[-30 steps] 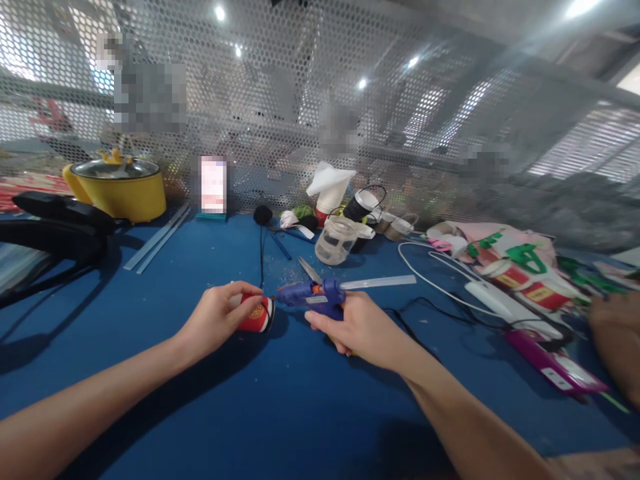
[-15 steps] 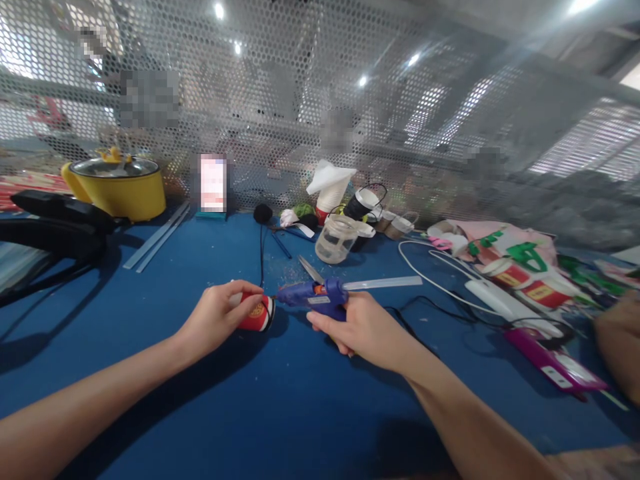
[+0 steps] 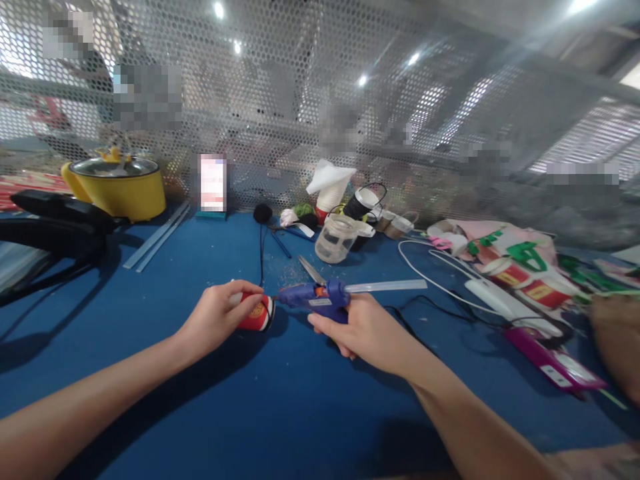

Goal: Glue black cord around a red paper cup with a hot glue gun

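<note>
Both hands are closed on something: the left hand (image 3: 220, 313) grips a red paper cup (image 3: 255, 316), and the right hand (image 3: 370, 332) grips a blue glue gun (image 3: 317, 298). They are over the middle of a big blue tabletop (image 3: 310, 413). A yellow pot (image 3: 120, 195) sits at the far left. The glue gun points left, and its tip is right by the cup's right end; I can't tell if they touch. The red paper cup is tipped on its side. A clear glue stick (image 3: 393, 285) pokes out to the right. Scissors (image 3: 311, 270) lie just past the gun. A little black yarn ball (image 3: 263, 213) sits farther back. Since a moment ago, the gun has slid a tiny bit right, but the cup has stayed put. So the same small job at the cup's end seems to be going on.
</note>
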`<move>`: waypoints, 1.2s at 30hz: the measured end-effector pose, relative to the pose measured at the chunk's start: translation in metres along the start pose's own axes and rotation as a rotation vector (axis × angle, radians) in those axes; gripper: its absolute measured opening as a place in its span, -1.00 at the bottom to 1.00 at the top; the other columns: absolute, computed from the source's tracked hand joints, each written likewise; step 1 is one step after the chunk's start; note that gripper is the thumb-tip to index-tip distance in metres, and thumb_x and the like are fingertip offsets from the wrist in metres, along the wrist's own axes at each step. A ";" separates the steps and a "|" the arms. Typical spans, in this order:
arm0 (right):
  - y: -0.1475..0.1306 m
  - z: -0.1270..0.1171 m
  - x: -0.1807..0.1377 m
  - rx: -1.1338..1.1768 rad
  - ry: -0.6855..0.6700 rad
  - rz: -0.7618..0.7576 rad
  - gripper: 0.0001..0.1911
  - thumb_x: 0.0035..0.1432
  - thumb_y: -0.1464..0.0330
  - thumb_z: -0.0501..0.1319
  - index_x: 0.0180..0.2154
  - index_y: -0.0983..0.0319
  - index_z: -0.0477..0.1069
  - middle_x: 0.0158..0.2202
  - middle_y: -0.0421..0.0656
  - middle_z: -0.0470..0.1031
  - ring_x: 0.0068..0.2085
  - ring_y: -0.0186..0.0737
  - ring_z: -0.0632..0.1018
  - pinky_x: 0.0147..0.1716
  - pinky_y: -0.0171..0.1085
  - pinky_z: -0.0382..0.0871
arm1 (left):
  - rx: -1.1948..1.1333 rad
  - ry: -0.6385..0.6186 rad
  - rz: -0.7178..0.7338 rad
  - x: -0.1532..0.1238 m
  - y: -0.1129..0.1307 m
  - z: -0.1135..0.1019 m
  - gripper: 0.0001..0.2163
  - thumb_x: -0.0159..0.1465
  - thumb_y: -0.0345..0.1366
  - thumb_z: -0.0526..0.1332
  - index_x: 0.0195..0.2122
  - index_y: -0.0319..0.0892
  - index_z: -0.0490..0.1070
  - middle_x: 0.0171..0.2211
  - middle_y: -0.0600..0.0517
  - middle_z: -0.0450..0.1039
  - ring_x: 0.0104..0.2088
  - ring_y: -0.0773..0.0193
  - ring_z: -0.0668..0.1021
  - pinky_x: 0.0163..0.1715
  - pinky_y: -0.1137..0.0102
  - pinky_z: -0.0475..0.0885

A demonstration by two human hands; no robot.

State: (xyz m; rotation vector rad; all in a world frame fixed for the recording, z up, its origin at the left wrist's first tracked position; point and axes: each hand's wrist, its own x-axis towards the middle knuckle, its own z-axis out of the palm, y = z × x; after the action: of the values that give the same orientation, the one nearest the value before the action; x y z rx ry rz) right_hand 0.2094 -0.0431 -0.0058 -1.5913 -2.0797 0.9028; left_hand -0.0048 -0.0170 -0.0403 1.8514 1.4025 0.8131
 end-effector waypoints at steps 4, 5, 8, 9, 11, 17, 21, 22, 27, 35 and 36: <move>0.002 -0.001 -0.003 -0.011 -0.003 0.009 -0.68 0.06 0.21 0.05 -0.59 0.27 0.33 -0.78 -0.26 0.28 -0.72 -0.37 0.36 -0.68 -0.42 0.27 | 0.017 0.009 0.005 0.000 0.000 0.000 -0.71 0.13 -0.13 0.07 -0.31 -0.22 0.43 -0.49 0.01 0.49 -0.46 0.25 0.48 -0.52 0.46 0.32; 0.003 -0.001 -0.003 -0.004 -0.005 0.015 -0.69 0.05 0.21 0.05 -0.56 0.27 0.34 -0.78 -0.27 0.28 -0.72 -0.37 0.36 -0.69 -0.42 0.27 | 0.012 0.007 0.005 0.000 0.000 0.000 -0.71 0.13 -0.13 0.07 -0.31 -0.22 0.43 -0.49 0.01 0.49 -0.46 0.25 0.49 -0.52 0.47 0.32; 0.002 0.000 -0.001 0.031 0.004 0.010 -0.73 0.05 0.22 0.06 -0.48 0.28 0.36 -0.77 -0.28 0.27 -0.73 -0.38 0.35 -0.72 -0.43 0.25 | -0.003 -0.001 0.002 0.000 -0.001 0.000 -0.71 0.13 -0.12 0.07 -0.30 -0.22 0.43 -0.50 0.01 0.49 -0.47 0.25 0.49 -0.53 0.47 0.33; 0.001 0.001 -0.001 0.036 0.009 0.006 -0.73 0.05 0.22 0.06 -0.48 0.29 0.36 -0.77 -0.29 0.26 -0.73 -0.38 0.35 -0.72 -0.44 0.24 | -0.006 -0.003 0.002 0.000 -0.001 0.000 -0.71 0.13 -0.12 0.06 -0.30 -0.21 0.43 -0.50 0.01 0.49 -0.47 0.25 0.49 -0.53 0.47 0.33; -0.001 0.001 0.001 0.031 0.014 0.005 -0.72 0.05 0.23 0.06 -0.52 0.29 0.36 -0.78 -0.28 0.26 -0.73 -0.38 0.35 -0.72 -0.43 0.25 | -0.008 -0.001 0.003 -0.001 -0.002 0.000 -0.71 0.13 -0.11 0.07 -0.30 -0.21 0.43 -0.50 0.01 0.49 -0.47 0.25 0.49 -0.53 0.46 0.33; 0.000 0.001 0.000 0.022 0.003 -0.013 -0.70 0.05 0.22 0.06 -0.58 0.27 0.34 -0.79 -0.26 0.28 -0.72 -0.36 0.36 -0.70 -0.41 0.26 | -0.002 0.002 0.012 0.000 -0.002 0.001 -0.71 0.13 -0.11 0.06 -0.30 -0.19 0.43 -0.52 0.03 0.48 -0.47 0.25 0.49 -0.51 0.45 0.34; 0.001 0.000 -0.001 0.008 0.001 -0.001 -0.69 0.05 0.22 0.06 -0.58 0.27 0.34 -0.78 -0.27 0.28 -0.72 -0.37 0.36 -0.70 -0.42 0.25 | 0.005 0.003 0.013 0.000 -0.002 0.001 -0.71 0.13 -0.12 0.06 -0.30 -0.19 0.43 -0.51 0.03 0.48 -0.47 0.26 0.48 -0.50 0.45 0.34; 0.001 -0.001 -0.002 0.003 0.000 0.005 -0.70 0.05 0.22 0.06 -0.58 0.27 0.34 -0.78 -0.26 0.28 -0.72 -0.37 0.36 -0.70 -0.42 0.25 | 0.003 0.003 0.012 0.000 -0.002 0.001 -0.71 0.13 -0.12 0.07 -0.30 -0.20 0.43 -0.50 0.03 0.48 -0.47 0.26 0.48 -0.50 0.45 0.34; -0.002 -0.002 -0.004 -0.008 -0.003 0.012 -0.69 0.05 0.22 0.06 -0.56 0.27 0.36 -0.78 -0.26 0.29 -0.70 -0.35 0.38 -0.67 -0.41 0.27 | -0.008 0.010 -0.001 -0.001 0.001 0.001 -0.71 0.12 -0.12 0.07 -0.31 -0.21 0.44 -0.52 0.02 0.48 -0.49 0.27 0.47 -0.53 0.46 0.32; -0.004 0.000 -0.003 -0.001 0.004 0.017 -0.66 0.05 0.22 0.06 -0.65 0.25 0.30 -0.81 -0.26 0.27 -0.73 -0.36 0.36 -0.68 -0.41 0.27 | -0.027 -0.002 -0.016 -0.001 -0.002 0.002 -0.69 0.12 -0.10 0.07 -0.30 -0.21 0.43 -0.52 0.02 0.47 -0.53 0.27 0.46 -0.56 0.45 0.33; -0.004 0.000 -0.004 -0.005 0.001 0.019 -0.66 0.05 0.22 0.06 -0.66 0.25 0.29 -0.81 -0.27 0.27 -0.73 -0.36 0.36 -0.68 -0.41 0.26 | -0.023 0.002 -0.006 -0.001 -0.003 0.002 -0.69 0.12 -0.10 0.07 -0.30 -0.21 0.43 -0.51 0.02 0.47 -0.51 0.26 0.47 -0.55 0.45 0.33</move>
State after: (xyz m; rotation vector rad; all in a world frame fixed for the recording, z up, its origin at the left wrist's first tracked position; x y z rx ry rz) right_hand 0.2073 -0.0473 -0.0025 -1.6162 -2.0709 0.9033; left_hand -0.0052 -0.0176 -0.0437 1.8285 1.3936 0.8255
